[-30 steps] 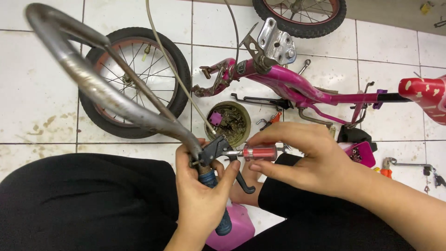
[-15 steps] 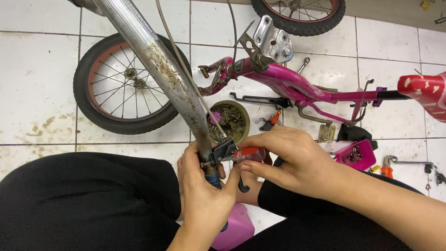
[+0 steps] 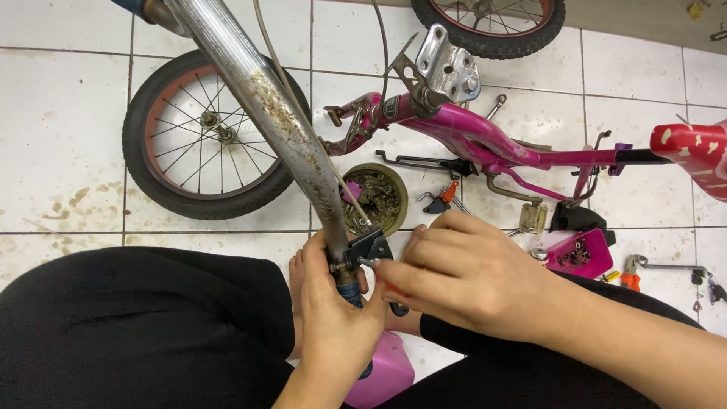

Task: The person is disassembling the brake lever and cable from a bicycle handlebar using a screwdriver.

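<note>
Left hand [image 3: 333, 318] grips the lower end of the rusty handlebar [image 3: 273, 121] over my lap, just below the black brake clamp [image 3: 369, 248]. Right hand [image 3: 462, 280] pinches a red-handled screwdriver [image 3: 390, 289] at the clamp's bolt. I'd keep the tool square in the bolt head, wrist level, and the bar braced.

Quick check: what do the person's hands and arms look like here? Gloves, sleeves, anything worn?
Both hands bare: no gloves, rings or watch visible on the left hand or right hand. The forearms are uncovered as far as the frame shows, with no sleeve in view.
</note>
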